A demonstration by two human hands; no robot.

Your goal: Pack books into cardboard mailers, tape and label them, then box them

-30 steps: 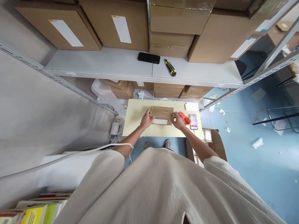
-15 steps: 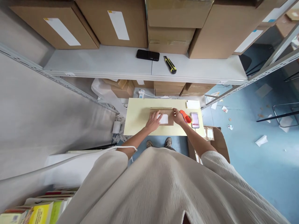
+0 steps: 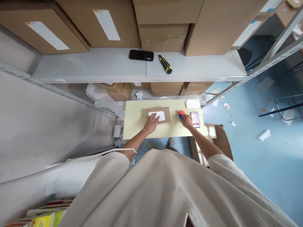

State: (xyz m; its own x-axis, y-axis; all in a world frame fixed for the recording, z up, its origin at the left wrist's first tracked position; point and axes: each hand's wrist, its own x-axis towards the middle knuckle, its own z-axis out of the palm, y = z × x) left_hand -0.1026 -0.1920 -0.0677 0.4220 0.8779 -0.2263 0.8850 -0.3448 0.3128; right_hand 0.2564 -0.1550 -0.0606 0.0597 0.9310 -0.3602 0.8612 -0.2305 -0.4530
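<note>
A small brown cardboard box (image 3: 167, 115) with a white label (image 3: 162, 116) on top lies on the pale yellow table (image 3: 134, 113). My left hand (image 3: 151, 122) rests on the box's left part, fingers spread over the label's edge. To the right of the box, my right hand (image 3: 187, 121) is closed around an orange and blue tape dispenser (image 3: 181, 113), which is partly hidden by the fingers. Just right of that hand lies a phone (image 3: 195, 119) with a lit screen. A stack of white labels (image 3: 192, 103) sits at the table's far right corner.
Behind the table, a grey shelf (image 3: 94, 64) carries large cardboard boxes (image 3: 113, 25), a black phone (image 3: 141, 55) and a yellow-black utility knife (image 3: 165, 64). An open carton (image 3: 222, 142) with labelled boxes stands right of the table. Paper scraps (image 3: 264, 135) litter the blue floor.
My right hand has left the box's right edge and taken hold of the tape dispenser. The box's raised far edge now lies flat. My left hand stays on the box; the view has shifted slightly.
</note>
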